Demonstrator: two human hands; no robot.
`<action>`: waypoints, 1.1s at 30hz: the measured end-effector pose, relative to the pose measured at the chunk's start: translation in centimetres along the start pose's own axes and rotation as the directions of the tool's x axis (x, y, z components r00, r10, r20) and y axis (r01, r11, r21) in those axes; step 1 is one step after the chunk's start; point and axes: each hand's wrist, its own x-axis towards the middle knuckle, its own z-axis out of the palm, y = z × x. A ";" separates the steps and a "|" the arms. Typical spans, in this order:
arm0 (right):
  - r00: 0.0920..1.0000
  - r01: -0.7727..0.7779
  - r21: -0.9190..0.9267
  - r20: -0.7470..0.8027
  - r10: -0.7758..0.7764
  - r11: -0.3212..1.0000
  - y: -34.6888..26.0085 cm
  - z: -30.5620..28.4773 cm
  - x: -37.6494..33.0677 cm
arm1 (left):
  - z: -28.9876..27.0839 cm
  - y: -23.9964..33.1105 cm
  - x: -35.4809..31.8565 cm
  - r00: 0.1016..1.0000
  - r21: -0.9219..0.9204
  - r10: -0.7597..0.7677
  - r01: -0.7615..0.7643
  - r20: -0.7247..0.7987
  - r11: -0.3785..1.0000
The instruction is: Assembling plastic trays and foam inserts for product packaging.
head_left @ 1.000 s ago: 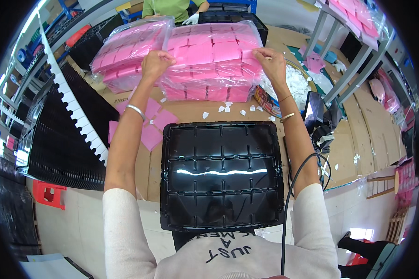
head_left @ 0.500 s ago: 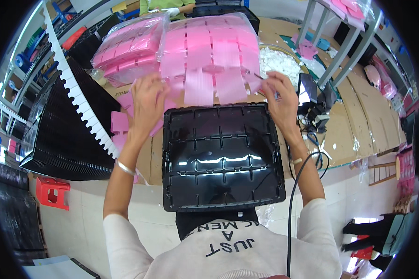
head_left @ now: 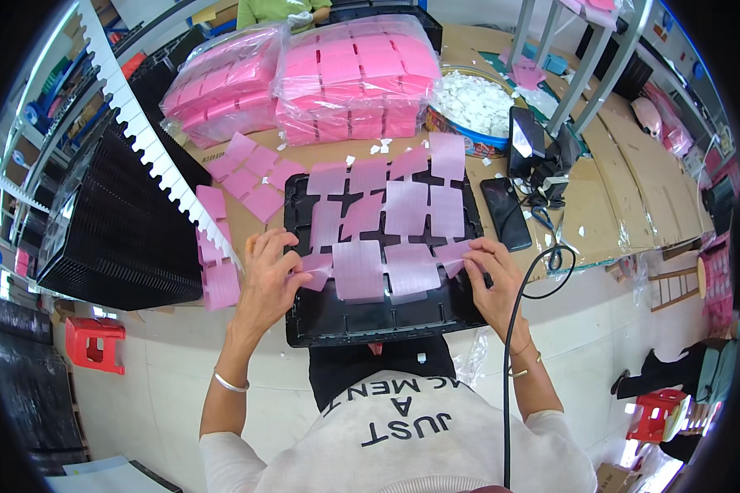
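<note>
A round tin (head_left: 485, 145) of white scraps (head_left: 473, 103) sits at one o'clock, a black smartphone (head_left: 505, 215) toward three beside blue-handled scissors (head_left: 541, 215), a red plastic stool (head_left: 90, 329) at eight.

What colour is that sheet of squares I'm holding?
The sheet of squares is pale pink, showing best in the head view.

The head view looks down over both hands (head_left: 269, 275) (head_left: 497, 283)

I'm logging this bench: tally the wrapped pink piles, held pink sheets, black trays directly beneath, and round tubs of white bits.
Wrapped pink piles: 2
Held pink sheet: 1
Black tray under it: 1
Round tub of white bits: 1
Total: 5
</note>
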 end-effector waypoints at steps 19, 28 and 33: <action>0.999 -0.026 -0.081 -0.034 0.023 0.996 -1.7 -1.7 -2.3 | -0.3 3.8 -1.3 0.984 0.052 -0.096 0.089 0.148 0.995; 0.995 -0.088 -0.066 -0.053 0.084 0.994 -1.7 -1.1 -4.1 | -0.3 4.0 -0.9 0.988 0.097 -0.100 0.089 0.120 0.991; 0.994 -0.097 -0.069 -0.054 0.093 0.993 -1.6 -0.7 -4.4 | -0.3 3.7 -0.2 0.989 0.184 -0.131 0.116 0.072 0.976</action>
